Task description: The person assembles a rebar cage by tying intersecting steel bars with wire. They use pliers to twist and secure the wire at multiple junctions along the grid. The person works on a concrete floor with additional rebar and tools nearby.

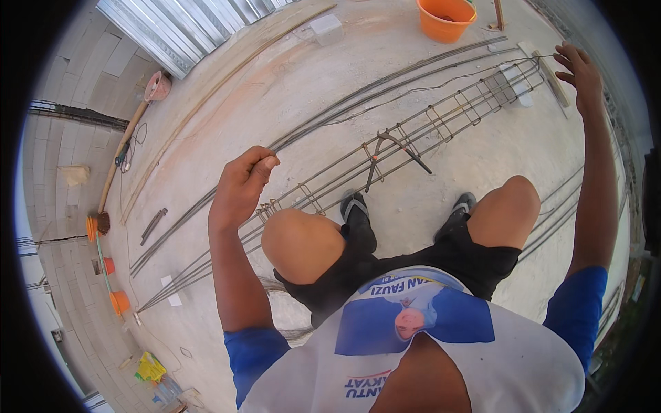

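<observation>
Right hand [582, 77]: fingers loosely apart, thin wire [441, 86] at tips; could slip if tugged. Left hand [246, 182] curled; can't tell if gripping. Between hands: rebar cage [441, 125], pincers [383, 140] on top, might slide off if bumped.

Ahead and to the left of the right hand [580, 72], an orange tub [444, 31] is standing on the pale floor [410, 220]; ahead of the left hand [244, 182], a whitish translucent container [326, 29] is resting, and a long wooden strip [219, 89] is running aslant; farther off that way, a ribbed metal sheet [182, 31] is shining; well to the left hand's left, a pink bucket [158, 87] is sitting near a long pole [122, 155], while a block wall [79, 162] is rising beyond; left of and nearer the body than that hand, a white paper [170, 292], an orange container [120, 301] and a yellow bag [150, 368] are lying.
</observation>
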`<state>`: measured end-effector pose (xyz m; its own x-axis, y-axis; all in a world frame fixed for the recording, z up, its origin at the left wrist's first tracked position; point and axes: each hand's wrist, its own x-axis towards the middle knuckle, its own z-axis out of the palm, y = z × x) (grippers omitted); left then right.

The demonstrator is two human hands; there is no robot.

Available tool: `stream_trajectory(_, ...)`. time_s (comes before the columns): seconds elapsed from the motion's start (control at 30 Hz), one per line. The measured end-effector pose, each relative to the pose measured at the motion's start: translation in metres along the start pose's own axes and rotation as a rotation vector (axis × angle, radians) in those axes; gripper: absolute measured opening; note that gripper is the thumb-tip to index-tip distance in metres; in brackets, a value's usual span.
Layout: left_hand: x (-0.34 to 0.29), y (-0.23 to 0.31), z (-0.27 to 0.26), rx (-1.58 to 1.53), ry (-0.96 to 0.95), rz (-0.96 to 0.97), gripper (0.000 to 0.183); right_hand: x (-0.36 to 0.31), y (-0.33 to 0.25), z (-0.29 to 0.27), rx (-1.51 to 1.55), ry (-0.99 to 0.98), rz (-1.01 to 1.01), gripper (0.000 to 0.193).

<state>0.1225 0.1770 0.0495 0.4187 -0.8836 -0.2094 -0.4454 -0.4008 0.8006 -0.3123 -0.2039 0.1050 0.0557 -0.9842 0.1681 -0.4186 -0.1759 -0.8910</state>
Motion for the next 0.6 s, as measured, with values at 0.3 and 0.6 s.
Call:
stream_trajectory(0.3, -0.023, -0.038, 0.023, -0.220, -0.028, -0.037, 0.024, 0.108, 0.006, -0.001, 0.966, 0.189, 0.211, 0.019)
stream_trajectory(0.6, -0.016, -0.061, 0.054, -0.210, -0.060, 0.009, 0.021, 0.210, 0.029, -0.101, 1.037, -0.424, -0.122, 0.013)
